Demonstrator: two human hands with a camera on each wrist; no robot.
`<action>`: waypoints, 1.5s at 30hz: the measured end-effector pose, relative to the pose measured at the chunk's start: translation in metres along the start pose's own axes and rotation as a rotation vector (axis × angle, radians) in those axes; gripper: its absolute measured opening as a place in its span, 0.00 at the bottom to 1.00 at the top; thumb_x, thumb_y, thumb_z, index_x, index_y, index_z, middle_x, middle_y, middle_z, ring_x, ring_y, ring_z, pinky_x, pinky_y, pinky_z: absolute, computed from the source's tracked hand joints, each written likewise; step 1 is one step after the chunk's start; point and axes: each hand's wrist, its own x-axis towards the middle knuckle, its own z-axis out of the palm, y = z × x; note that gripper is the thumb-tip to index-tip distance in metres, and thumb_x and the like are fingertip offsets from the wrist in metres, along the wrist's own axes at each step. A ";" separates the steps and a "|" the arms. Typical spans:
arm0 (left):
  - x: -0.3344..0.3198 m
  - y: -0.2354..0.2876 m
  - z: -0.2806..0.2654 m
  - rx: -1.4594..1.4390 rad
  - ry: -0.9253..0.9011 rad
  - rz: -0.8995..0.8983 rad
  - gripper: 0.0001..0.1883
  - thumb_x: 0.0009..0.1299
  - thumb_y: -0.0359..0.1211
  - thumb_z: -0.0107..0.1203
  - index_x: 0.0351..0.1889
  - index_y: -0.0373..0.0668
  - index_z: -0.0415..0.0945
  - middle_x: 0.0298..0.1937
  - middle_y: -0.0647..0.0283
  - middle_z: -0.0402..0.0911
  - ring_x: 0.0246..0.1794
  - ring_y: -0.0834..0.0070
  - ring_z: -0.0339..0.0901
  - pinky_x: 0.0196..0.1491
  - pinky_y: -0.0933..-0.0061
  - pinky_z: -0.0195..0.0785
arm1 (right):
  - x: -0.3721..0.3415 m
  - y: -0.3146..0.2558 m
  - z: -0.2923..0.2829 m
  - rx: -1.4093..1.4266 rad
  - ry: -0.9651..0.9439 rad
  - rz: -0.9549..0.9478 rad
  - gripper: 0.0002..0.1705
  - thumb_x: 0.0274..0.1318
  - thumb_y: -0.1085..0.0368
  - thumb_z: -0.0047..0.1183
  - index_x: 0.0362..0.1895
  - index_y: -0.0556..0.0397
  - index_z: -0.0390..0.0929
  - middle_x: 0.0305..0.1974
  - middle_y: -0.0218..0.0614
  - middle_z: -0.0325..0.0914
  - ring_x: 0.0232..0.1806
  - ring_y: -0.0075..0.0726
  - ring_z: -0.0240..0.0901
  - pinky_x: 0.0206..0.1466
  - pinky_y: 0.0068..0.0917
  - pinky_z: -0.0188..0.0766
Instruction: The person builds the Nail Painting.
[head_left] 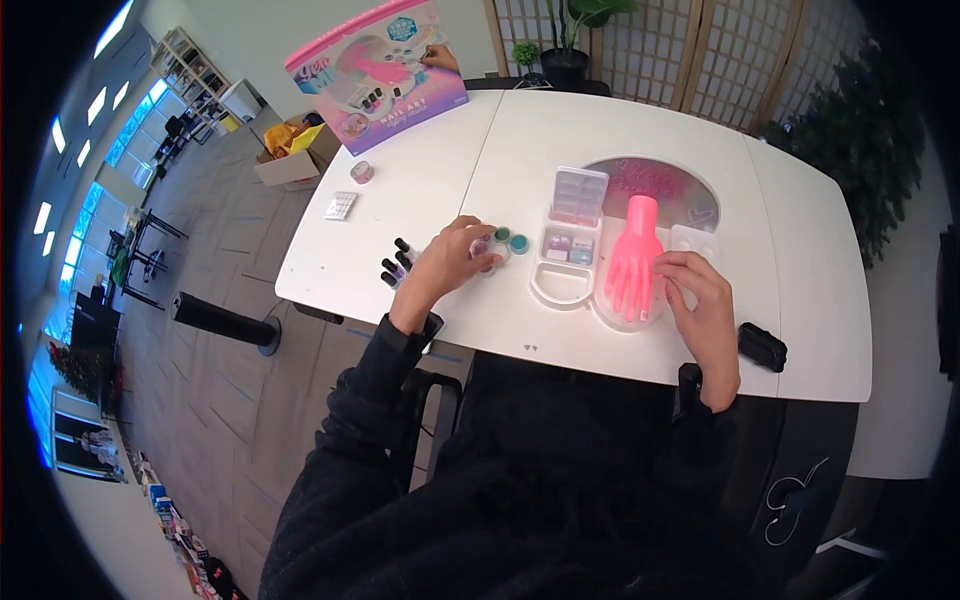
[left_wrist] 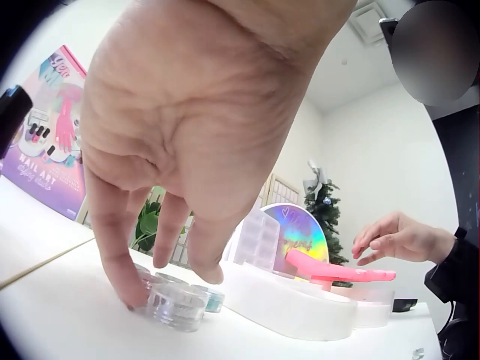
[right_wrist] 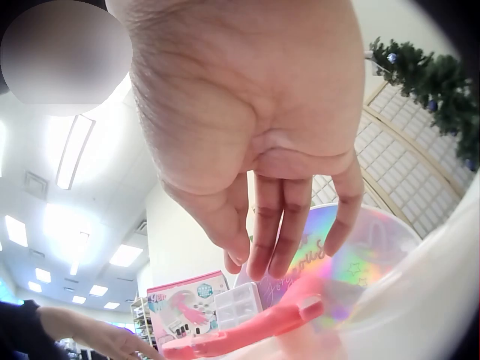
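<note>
My left hand point(head_left: 453, 262) reaches down over a cluster of small round jars. Its fingertips stand around a clear jar point(left_wrist: 177, 306), one right at the jar's side, the thumb raised off it. A green jar point(head_left: 502, 233) and a teal jar point(head_left: 519, 244) sit just right of these fingers. My right hand point(head_left: 702, 300) hovers at the right side of a pink model hand point(head_left: 632, 250), its fingers loosely bent and nothing visible between them. The model hand lies palm-down on a white nail-art station point(head_left: 538, 288) with compartments and a shiny rounded backboard point(head_left: 690, 185).
Several black-capped nail polish bottles point(head_left: 390, 270) lie by my left wrist. At the back left stand the nail art box point(head_left: 385, 85), a small pink jar point(head_left: 361, 173) and a white packet point(head_left: 340, 206). A black case point(head_left: 763, 347) lies near the front right edge.
</note>
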 end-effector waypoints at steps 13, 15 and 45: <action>-0.029 0.021 -0.065 -0.064 0.325 -0.053 0.13 0.70 0.26 0.67 0.51 0.34 0.86 0.49 0.50 0.88 0.35 0.63 0.86 0.39 0.67 0.80 | 0.002 -0.008 0.003 -0.010 -0.036 0.012 0.12 0.60 0.82 0.57 0.46 0.63 0.86 0.48 0.42 0.85 0.46 0.48 0.84 0.52 0.36 0.79; -0.035 0.014 -0.080 -0.017 0.382 -0.102 0.14 0.69 0.27 0.68 0.51 0.35 0.87 0.49 0.50 0.88 0.37 0.61 0.87 0.41 0.65 0.81 | 0.002 -0.006 0.005 -0.024 -0.037 -0.006 0.12 0.60 0.82 0.57 0.46 0.63 0.86 0.48 0.42 0.85 0.46 0.48 0.84 0.52 0.36 0.79; -0.060 -0.039 -0.097 0.137 0.549 -0.246 0.13 0.65 0.24 0.70 0.47 0.30 0.87 0.39 0.46 0.90 0.38 0.61 0.90 0.44 0.67 0.82 | 0.002 -0.017 -0.001 -0.038 -0.025 -0.042 0.12 0.59 0.83 0.57 0.46 0.62 0.86 0.48 0.43 0.85 0.46 0.46 0.84 0.50 0.34 0.79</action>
